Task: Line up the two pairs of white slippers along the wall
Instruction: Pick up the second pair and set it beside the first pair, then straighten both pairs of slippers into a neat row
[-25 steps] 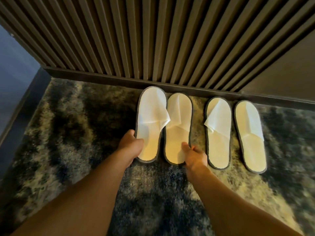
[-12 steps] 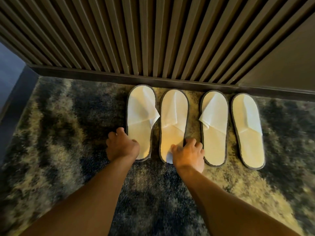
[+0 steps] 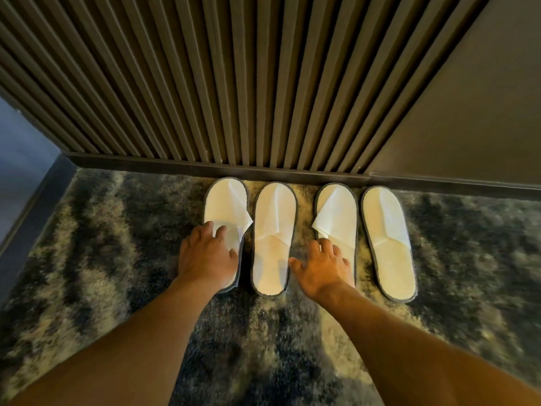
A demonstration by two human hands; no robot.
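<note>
Mottled carpet [image 3: 87,273]: four slippers [image 3: 273,235] in row; both hands [image 3: 205,259] [image 3: 322,271] spread flat, gripping nothing.

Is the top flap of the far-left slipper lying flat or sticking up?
Sticking up. On the far-left slipper, the flap's corner juts past its right edge; the far-right slipper has a flat flap.
</note>
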